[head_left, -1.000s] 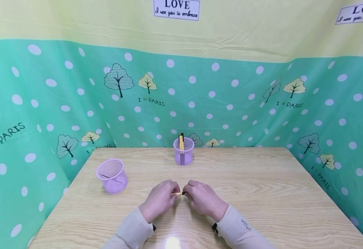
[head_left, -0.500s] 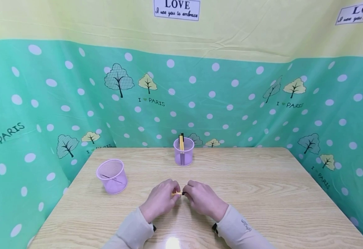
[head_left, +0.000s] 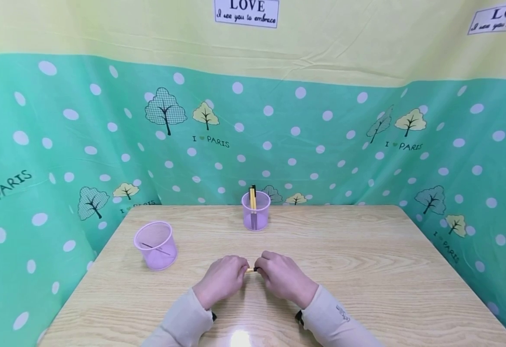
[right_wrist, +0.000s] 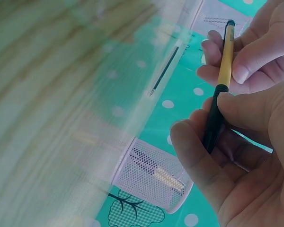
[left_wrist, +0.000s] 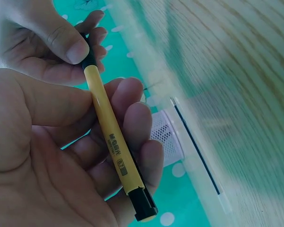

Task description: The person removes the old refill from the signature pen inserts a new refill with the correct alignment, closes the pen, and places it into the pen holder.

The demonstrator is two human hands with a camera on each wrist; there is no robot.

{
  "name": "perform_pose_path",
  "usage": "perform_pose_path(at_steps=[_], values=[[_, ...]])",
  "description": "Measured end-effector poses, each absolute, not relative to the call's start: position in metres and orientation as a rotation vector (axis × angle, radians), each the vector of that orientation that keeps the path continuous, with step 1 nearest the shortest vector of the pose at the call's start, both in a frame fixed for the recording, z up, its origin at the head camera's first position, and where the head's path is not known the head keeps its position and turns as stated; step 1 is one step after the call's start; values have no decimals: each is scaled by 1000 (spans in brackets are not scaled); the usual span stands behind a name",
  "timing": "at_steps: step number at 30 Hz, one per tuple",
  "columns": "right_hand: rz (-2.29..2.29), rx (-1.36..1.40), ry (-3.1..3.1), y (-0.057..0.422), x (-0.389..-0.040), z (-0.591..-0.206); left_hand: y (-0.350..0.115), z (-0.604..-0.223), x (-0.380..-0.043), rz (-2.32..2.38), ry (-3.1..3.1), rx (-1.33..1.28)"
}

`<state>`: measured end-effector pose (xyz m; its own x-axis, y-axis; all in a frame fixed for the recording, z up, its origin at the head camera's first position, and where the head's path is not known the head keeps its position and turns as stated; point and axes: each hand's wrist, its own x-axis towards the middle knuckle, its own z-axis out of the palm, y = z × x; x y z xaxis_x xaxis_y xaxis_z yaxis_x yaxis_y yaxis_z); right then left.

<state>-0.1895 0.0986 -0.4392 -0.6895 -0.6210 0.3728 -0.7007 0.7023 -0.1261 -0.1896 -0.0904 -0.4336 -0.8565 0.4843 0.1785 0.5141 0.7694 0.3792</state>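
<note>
Between both hands is a yellow-and-black click pen [left_wrist: 108, 120], held nearly level in the head view. My left hand [head_left: 221, 279] grips its yellow barrel, the thumb lying along it with fingers curled behind. My right hand [head_left: 284, 278] pinches the black grip section [right_wrist: 214, 116] at the other end, and its fingers partly hide that end. A dark pen refill [left_wrist: 197, 147] lies on the table beyond the left fingers, its metal tip toward the right hand. In the head view the left hand hides most of it.
A purple mesh cup [head_left: 162, 259] with a thin dark stick inside stands at the left of the wooden table [head_left: 344, 241]. Another purple mesh cup [head_left: 262, 219], holding yellow-and-black pens, stands at the back middle. A polka-dot cloth [head_left: 313, 159] hangs behind the table.
My left fingers have dipped and shifted slightly left on the barrel, and the small tip of the refill shows behind them. My right hand stays where it was.
</note>
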Motion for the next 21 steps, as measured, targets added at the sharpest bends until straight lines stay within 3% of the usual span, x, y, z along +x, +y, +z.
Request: perform_pose_path(at_steps=[21], values=[[369,1030,-2623,100,-190,-438,-91,-434,-191,-694,-2826,-800]])
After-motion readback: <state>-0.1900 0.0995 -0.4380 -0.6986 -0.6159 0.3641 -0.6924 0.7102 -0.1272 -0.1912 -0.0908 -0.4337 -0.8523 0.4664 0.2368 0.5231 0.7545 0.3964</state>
